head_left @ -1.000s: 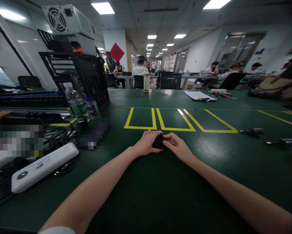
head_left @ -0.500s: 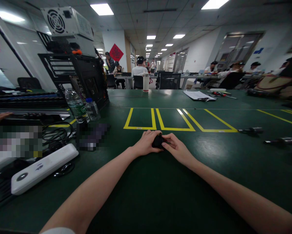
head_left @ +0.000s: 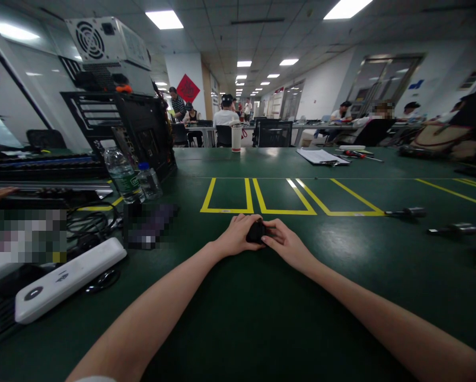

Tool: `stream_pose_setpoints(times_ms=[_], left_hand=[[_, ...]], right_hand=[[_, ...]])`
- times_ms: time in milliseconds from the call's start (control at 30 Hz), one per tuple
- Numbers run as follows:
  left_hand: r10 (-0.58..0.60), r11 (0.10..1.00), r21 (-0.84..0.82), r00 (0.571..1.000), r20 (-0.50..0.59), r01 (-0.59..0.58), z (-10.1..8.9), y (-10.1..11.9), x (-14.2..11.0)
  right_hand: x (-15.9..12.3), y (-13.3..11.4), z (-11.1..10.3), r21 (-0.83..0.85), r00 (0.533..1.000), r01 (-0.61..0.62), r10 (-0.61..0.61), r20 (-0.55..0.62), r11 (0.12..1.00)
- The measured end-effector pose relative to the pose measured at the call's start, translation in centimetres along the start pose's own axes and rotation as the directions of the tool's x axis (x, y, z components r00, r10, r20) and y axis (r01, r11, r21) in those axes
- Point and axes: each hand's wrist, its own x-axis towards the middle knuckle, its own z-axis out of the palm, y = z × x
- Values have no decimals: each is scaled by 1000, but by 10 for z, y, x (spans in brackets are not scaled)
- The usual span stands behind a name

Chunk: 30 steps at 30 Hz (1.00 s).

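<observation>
Both forearms are reaching in from the near edge and converging; the left hand (head_left: pixel 238 235) is curling around a small black object (head_left: pixel 256 232) at the surface's (head_left: pixel 238 318) middle, while the right hand (head_left: pixel 284 240) is pinching its side, just before yellow tape outlines (head_left: pixel 226 210).

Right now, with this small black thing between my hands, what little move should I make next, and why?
I'd perhaps ease the right hand back slightly, letting the left hand hold the black object. The left hand curls around its left side, so it seems supported, while the right fingertips partly hide its right edge.
</observation>
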Motion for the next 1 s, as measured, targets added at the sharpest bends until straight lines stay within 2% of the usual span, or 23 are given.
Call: stream_pose_setpoints(times_ms=[300, 500, 667, 833, 1000], left_hand=[[-23, 1000, -18, 1000, 12, 23, -1, 1, 0], [-21, 999, -26, 1000, -3, 20, -1, 1, 0], [-21, 1000, -15, 1000, -7, 20, 0, 1, 0], [-40, 999, -19, 999, -2, 40, -1, 2, 0], [-28, 999, -24, 1000, 0, 28, -2, 3, 0]], right_hand=[[10, 8, -1, 77, 999, -45, 46, -20, 996], [5, 3, -4, 84, 998, -50, 46, 50, 995], [3, -2, -3, 63, 1000, 14, -14, 1, 998], [7, 0, -3, 62, 999, -32, 35, -38, 998], [5, -1, -6, 58, 997, -63, 61, 37, 996]])
